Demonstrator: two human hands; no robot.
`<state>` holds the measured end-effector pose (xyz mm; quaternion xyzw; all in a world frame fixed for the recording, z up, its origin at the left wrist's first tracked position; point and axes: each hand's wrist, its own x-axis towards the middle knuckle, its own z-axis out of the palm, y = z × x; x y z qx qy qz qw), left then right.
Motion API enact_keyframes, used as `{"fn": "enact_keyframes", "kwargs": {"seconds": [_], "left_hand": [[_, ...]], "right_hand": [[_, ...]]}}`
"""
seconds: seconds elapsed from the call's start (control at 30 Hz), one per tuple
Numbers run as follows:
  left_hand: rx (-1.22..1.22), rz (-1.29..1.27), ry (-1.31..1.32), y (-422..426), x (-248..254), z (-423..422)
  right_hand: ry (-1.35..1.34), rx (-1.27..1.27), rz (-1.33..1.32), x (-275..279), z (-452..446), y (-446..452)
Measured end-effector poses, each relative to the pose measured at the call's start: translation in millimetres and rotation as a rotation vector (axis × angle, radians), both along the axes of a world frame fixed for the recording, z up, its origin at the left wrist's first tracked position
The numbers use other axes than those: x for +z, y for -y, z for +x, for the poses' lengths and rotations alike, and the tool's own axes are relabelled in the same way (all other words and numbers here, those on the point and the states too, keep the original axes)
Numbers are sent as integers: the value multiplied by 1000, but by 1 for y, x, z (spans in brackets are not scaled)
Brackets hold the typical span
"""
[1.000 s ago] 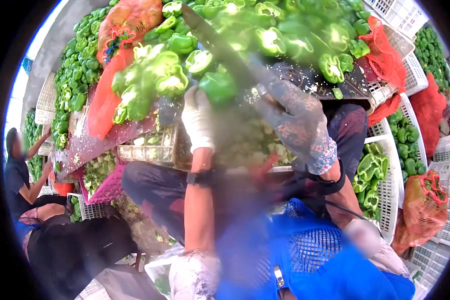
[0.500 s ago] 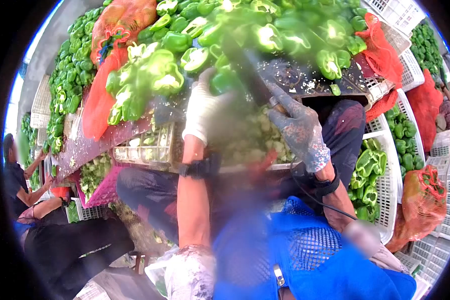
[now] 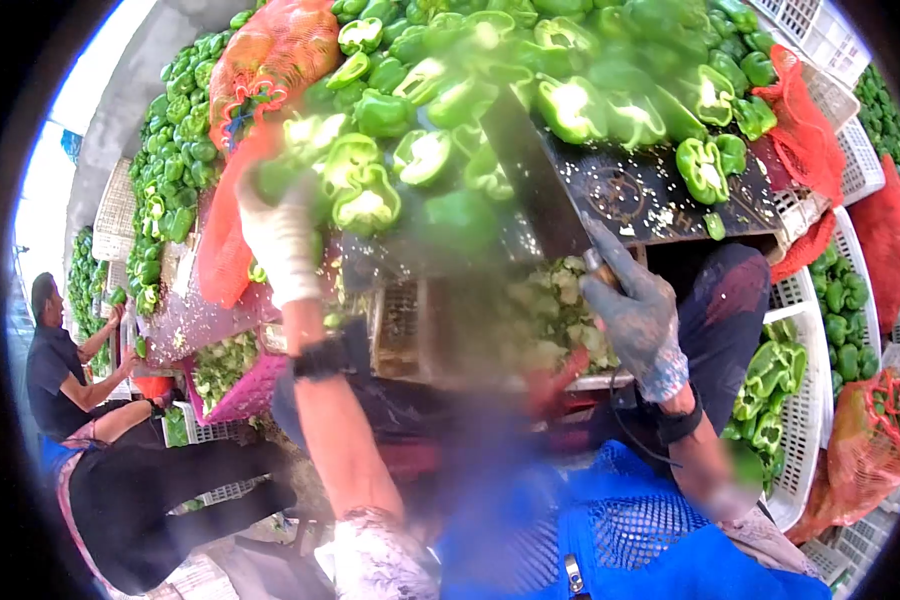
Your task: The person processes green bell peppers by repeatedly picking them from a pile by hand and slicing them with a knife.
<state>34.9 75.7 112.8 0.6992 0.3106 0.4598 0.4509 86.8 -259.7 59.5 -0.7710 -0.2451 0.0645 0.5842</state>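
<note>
My right hand [image 3: 635, 315], in a grey glove with a patterned cuff, is closed around the handle of a wide-bladed knife [image 3: 538, 185]. Its dark blade points away from me over a dark board [image 3: 620, 190] strewn with pale seeds and bits. Over to the left, my left hand [image 3: 282, 240] in a white glove reaches in among cut green peppers [image 3: 365, 190]; motion blur smears its fingers, and I cannot make out whether they hold one. A whole-looking green pepper [image 3: 462, 218] lies between my hands, left of the blade.
Below the board, a crate [image 3: 395, 325] stands near pale pepper trimmings [image 3: 565, 315]. A white basket [image 3: 805, 400] holds cut peppers at my right. Red mesh sacks [image 3: 805, 120] flank the pile. Another person [image 3: 65, 365] sits far left beside a pink basket [image 3: 240, 390] of trimmings.
My left hand has swung left and away from the knife, toward the cut peppers. My right hand keeps the knife; the view has shifted, so the scene sits slightly lower and farther right.
</note>
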Motion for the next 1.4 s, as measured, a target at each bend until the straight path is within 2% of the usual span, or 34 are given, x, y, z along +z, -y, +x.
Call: {"fn": "enact_keyframes", "kwargs": {"seconds": [0.1, 0.13, 0.2, 0.27, 0.3, 0.4, 0.43, 0.47, 0.5, 0.53, 0.6, 0.63, 0.67, 0.7, 0.8, 0.87, 0.9, 0.93, 0.97, 1.0, 1.1, 1.2, 1.33, 1.4], "left_hand": [[-59, 600, -649, -74, 3, 39], [-5, 641, -944, -69, 11, 60], [-307, 1021, -848, -78, -3, 98], [-436, 1203, -991, -71, -19, 136], [-444, 1211, -1187, -67, -25, 152], [-482, 1084, -1349, -62, -27, 180], [-501, 1000, -1177, -75, -33, 183], [-516, 906, -1009, -90, -38, 181], [-502, 700, -883, -92, -33, 179], [-486, 624, -758, -102, -31, 180], [-543, 164, -385, -105, -21, 162], [-532, 2, -232, -78, -4, 146], [-557, -113, -230, -75, 4, 133], [-580, -235, -228, -71, 8, 120], [-541, -545, -133, -22, 1, 74], [-499, -589, -57, 34, -11, 42], [-551, -543, -75, 35, -35, 27], [-536, -501, -132, 43, -58, 15], [-392, -270, -262, 48, -87, 8], [-250, -31, -381, 51, -111, 4], [-112, 23, -415, 71, -109, -4], [-64, 31, -384, 60, -125, -3], [-15, -40, -424, 52, -130, 0], [33, 125, -438, 53, -132, 0]], "right_hand": [[13, 0, -48, -5, 0, 0], [3, 11, -53, -2, 0, 1], [-18, 32, -64, 3, 1, 2], [14, 52, -105, -3, 3, 8], [6, 85, -136, -7, 4, 15], [-26, 324, -173, -13, 5, 33], [66, 351, -27, -9, 4, 26], [127, 390, -39, -20, 1, 26], [191, 430, -49, -38, -2, 25], [190, 454, -113, -35, -2, 22], [194, 505, -241, -28, -3, 17], [183, 492, -288, -30, -4, 13], [175, 477, -336, -30, -3, 8], [381, 338, -46, -26, 0, 0], [243, 263, -40, -20, 1, 7], [56, 179, -77, -16, -4, 7], [154, 141, 2, -18, -5, 4], [196, 170, -38, -28, -5, 10], [239, 198, -76, -38, -5, 17], [314, 193, -86, -23, -11, 12], [525, 172, -76, -20, -18, 4], [555, 157, -82, -14, -26, -3], [490, 147, -54, 31, -35, -8], [547, 157, -90, 38, -38, -12]]}}
